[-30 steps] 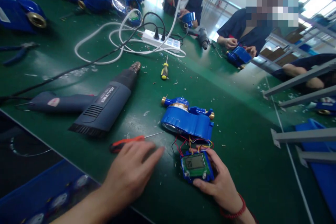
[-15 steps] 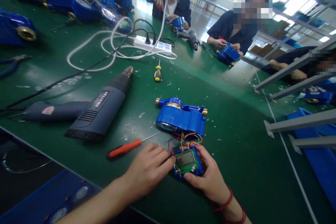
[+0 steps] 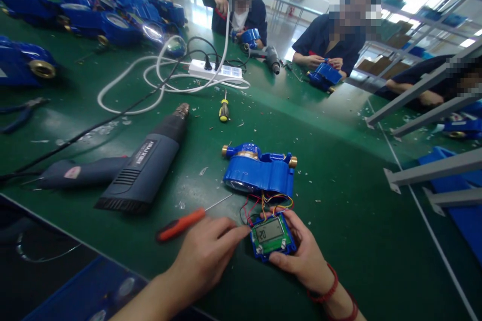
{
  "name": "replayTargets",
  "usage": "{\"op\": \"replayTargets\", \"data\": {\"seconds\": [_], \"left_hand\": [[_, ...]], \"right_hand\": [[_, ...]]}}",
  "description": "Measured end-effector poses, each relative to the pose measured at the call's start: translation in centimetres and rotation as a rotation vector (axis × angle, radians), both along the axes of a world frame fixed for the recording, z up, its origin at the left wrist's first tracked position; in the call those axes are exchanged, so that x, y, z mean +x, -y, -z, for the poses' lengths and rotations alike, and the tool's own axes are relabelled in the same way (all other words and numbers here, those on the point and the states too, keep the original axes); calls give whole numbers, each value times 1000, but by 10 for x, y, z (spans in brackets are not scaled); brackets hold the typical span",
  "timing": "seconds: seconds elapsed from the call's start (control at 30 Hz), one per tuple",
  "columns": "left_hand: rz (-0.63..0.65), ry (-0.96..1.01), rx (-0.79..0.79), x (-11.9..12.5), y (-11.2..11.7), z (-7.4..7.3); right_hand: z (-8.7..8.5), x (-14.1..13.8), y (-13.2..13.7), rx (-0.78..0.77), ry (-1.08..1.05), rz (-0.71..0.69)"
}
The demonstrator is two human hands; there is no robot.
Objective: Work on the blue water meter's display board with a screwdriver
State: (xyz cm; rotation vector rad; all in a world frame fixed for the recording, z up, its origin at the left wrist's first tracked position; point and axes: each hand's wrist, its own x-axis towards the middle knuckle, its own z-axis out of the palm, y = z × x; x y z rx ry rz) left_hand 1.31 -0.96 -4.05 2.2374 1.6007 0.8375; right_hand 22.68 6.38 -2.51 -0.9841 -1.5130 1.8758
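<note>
Here, right hand (image 3: pixel 306 257) wrapped around a small blue display module (image 3: pixel 271 235), thumb along its lower edge, fingers behind its right side, holding it just above the table (image 3: pixel 339 200). Left hand (image 3: pixel 205 256) flat and low beside it, index finger stretched out to touch the module's left edge, holding nothing. On the module, a green board with a lit screen and two screws at the bottom corners. From its top, a bundle of red, yellow and black wires (image 3: pixel 269 201) running up to a blue meter (image 3: pixel 259 173) lying just beyond, brass ends at either side. Left of the left hand, an orange screwdriver (image 3: pixel 181 223), its thin shaft pointing toward the meter. Farther left, a dark heat gun (image 3: pixel 145 165) on its side, nozzle aimed away. Beyond that, a yellow screwdriver (image 3: pixel 224 109), a white power strip (image 3: pixel 215 71) with looped white cable, and a row of blue meters (image 3: pixel 113 22) along the far left edge. Across the table, other people in dark sleeves, hands on blue meters of their own.
</note>
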Motion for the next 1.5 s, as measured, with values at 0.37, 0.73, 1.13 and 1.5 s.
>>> {"op": "replayTargets", "data": {"seconds": [0.37,0.73,1.13,1.5], "left_hand": [[-456,-38,97,-2,-37,-9],[-383,-4,-71,12,-86,-13],[-218,125,21,27,-122,-14],[158,-173,-114,38,-24,11]], "right_hand": [[7,-2,2,-168,-185,61],[15,0,-5,-209,-274,69],[21,7,-20,-10,-162,370],[30,15,-20,-85,-179,493]]}}
